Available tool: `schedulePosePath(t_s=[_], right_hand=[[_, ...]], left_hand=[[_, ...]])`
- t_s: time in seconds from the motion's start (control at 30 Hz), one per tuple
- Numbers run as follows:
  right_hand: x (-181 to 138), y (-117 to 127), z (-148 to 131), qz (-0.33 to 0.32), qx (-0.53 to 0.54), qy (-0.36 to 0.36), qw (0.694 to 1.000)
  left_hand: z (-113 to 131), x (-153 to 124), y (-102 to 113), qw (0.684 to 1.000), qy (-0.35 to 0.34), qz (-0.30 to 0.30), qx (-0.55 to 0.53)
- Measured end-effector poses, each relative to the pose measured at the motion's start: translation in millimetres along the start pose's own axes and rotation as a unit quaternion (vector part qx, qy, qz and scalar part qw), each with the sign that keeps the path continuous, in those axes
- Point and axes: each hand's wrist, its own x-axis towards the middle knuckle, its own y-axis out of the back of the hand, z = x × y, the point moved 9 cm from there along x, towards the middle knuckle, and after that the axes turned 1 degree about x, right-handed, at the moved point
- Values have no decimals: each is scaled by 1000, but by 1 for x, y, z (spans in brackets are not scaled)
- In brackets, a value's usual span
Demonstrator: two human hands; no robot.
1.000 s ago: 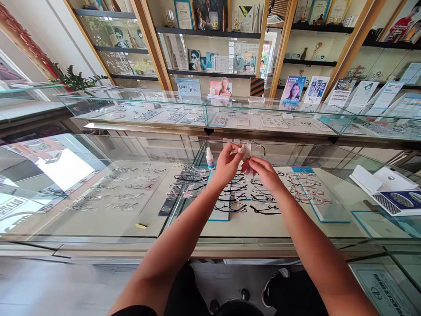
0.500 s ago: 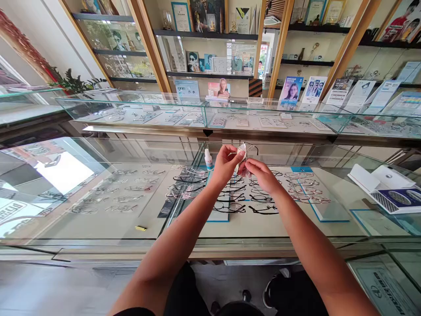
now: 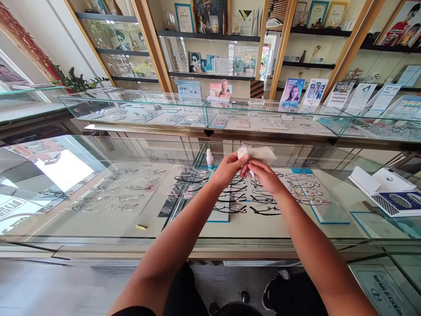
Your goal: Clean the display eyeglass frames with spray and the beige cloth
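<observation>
Above the glass counter, my left hand point(image 3: 232, 166) is closed, its thumb and fingers pinching a pale cloth point(image 3: 263, 153) against a pair of thin-rimmed eyeglasses point(image 3: 244, 149). The cloth's free end sticks out to the right behind the fingers. Beside it, my right hand point(image 3: 265, 175) is closed too, fingertips on the lower part of the eyeglasses. Most of the eyeglasses are hidden by the cloth and fingers. A little white shows under the right fingers, too small to name. Just left of my hands stands a white spray bottle point(image 3: 210, 160).
Rows of eyeglass frames point(image 3: 237, 208) lie below my forearms, with more frames point(image 3: 125, 197) to the left. A white and blue box point(image 3: 391, 193) sits at the right. A small yellow piece point(image 3: 141, 227) lies near the front. Behind runs a glass display case point(image 3: 204, 116).
The cloth, bunched in my left fingers before, now extends to the right. The eyeglasses' dark temple arm, visible before, no longer shows. Both hands stay at nearly the same place.
</observation>
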Motion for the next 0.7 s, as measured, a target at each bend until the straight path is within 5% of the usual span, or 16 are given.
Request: schedulePosePath(t_s=[0.2,0.7], right_hand=[[1,3,-2,12,38,-3,999],[-3,1,-3,-39,-39,-40,998]], left_hand=[[5,1,-4,999,-13,-32,-17],[3,-1,3,999,-35,26,-8]])
